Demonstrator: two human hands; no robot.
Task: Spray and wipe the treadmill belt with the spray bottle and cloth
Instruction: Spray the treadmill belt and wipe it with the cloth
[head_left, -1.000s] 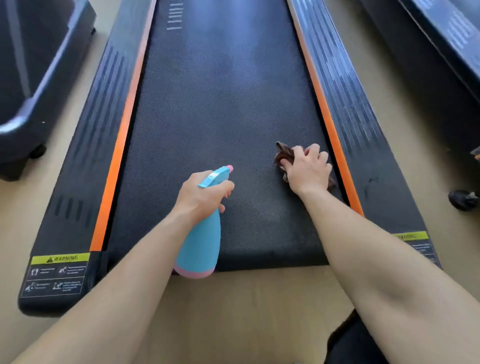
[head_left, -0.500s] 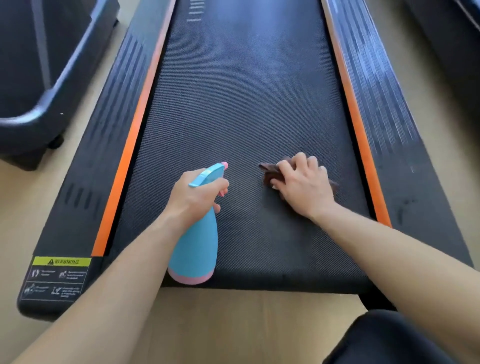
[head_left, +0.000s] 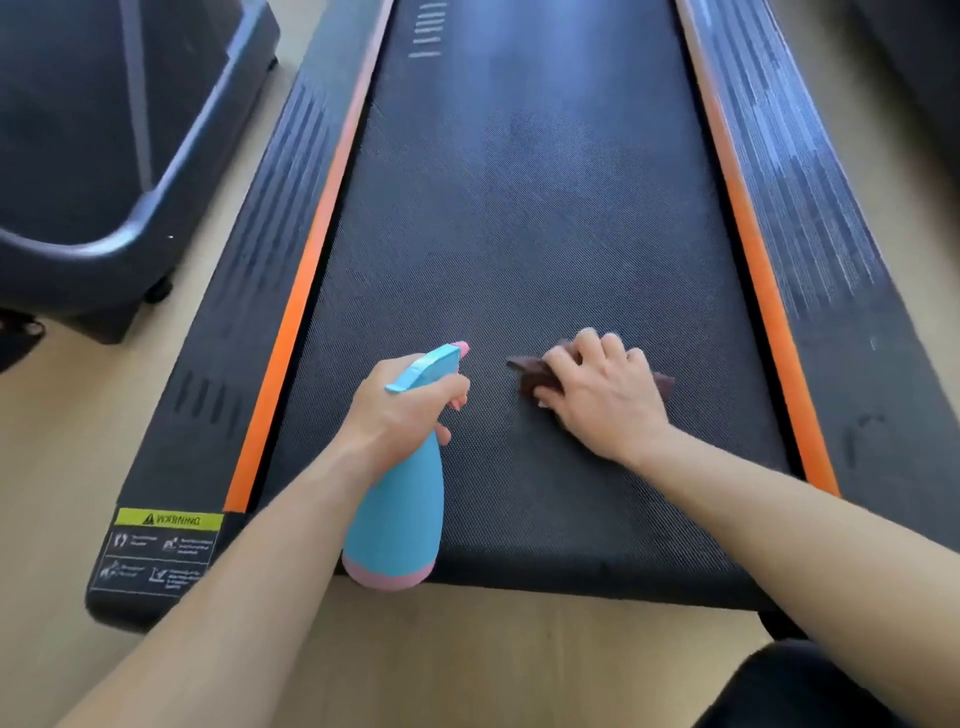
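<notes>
Hidden under the right hand (head_left: 605, 405): most of the crumpled brown cloth (head_left: 532, 376). Wrapped by the left hand (head_left: 400, 410): the neck of the light-blue plastic spray bottle (head_left: 395, 519). Cut off at the top edge: the far end of the black textured treadmill belt (head_left: 519, 234). Too small to read: white print (head_left: 156, 561) under the yellow warning label (head_left: 169, 518). Cropped at left: a dark grey machine base (head_left: 104, 156).

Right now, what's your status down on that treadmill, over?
Left hand grips spray bottle, nozzle pointing up the belt. Right hand holds cloth down on belt. Nothing seen in the cloth's path.
</notes>
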